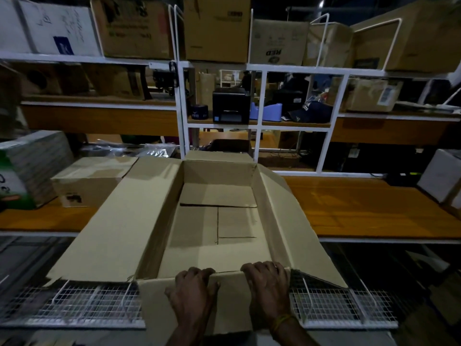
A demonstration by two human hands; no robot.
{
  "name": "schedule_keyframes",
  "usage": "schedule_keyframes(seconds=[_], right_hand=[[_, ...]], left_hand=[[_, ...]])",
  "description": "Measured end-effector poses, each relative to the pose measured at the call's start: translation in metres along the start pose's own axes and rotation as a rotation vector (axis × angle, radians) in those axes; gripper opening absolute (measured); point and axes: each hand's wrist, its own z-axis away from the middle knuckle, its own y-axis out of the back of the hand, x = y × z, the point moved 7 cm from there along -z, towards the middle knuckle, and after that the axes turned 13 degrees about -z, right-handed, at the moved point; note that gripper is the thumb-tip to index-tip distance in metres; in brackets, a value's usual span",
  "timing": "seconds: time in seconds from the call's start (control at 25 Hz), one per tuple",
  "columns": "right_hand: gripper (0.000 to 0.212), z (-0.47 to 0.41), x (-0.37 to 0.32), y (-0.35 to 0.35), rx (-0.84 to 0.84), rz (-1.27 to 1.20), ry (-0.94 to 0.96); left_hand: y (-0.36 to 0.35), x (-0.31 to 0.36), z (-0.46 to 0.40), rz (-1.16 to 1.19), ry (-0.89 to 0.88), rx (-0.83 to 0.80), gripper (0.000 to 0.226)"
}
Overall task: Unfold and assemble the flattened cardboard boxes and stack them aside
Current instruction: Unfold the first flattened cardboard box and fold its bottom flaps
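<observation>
An opened cardboard box (pixel 214 221) stands upright in front of me, partly on the wooden table (pixel 369 211) and partly over its near edge. Its bottom flaps are folded shut inside, and its top flaps spread outward to the left, right and far side. The near flap (pixel 229 295) hangs down toward me. My left hand (pixel 193 290) and my right hand (pixel 268 285) rest on this near flap, with fingers curled over the box's near rim.
A closed cardboard box (pixel 87 181) sits on the table at the left, beside a white and green carton (pixel 27 171). White wire mesh racks (pixel 82 300) lie below the table edge on both sides. Shelves behind hold cartons, a black printer (pixel 230 104) and a cap (pixel 309 111).
</observation>
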Motion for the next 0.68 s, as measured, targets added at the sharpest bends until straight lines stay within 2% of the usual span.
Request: schedule_keyframes(seconds=[0.2, 0.28, 0.4, 0.48, 0.6, 0.68], right_hand=[[0.062, 0.007, 0.008, -0.027, 0.021, -0.093, -0.028], [0.052, 0.009, 0.008, -0.030, 0.056, -0.130, -0.019], [0.034, 0.014, 0.001, -0.027, 0.119, -0.140, 0.021], [0.028, 0.017, -0.005, -0.024, 0.162, -0.140, 0.043], [0.027, 0.017, -0.010, -0.024, 0.188, -0.139, 0.047], [0.033, 0.012, -0.008, -0.024, 0.166, -0.138, 0.036]], left_hand=[[-0.031, -0.008, -0.005, 0.005, -0.074, -0.031, 0.036], [-0.041, -0.014, -0.006, 0.006, -0.097, 0.024, 0.035], [-0.042, -0.019, -0.008, 0.000, -0.090, -0.022, 0.041], [-0.036, -0.019, -0.009, -0.023, -0.101, 0.009, 0.043], [-0.042, -0.024, -0.013, 0.056, -0.122, -0.003, 0.036], [-0.040, -0.025, -0.015, 0.020, -0.117, 0.080, 0.032]])
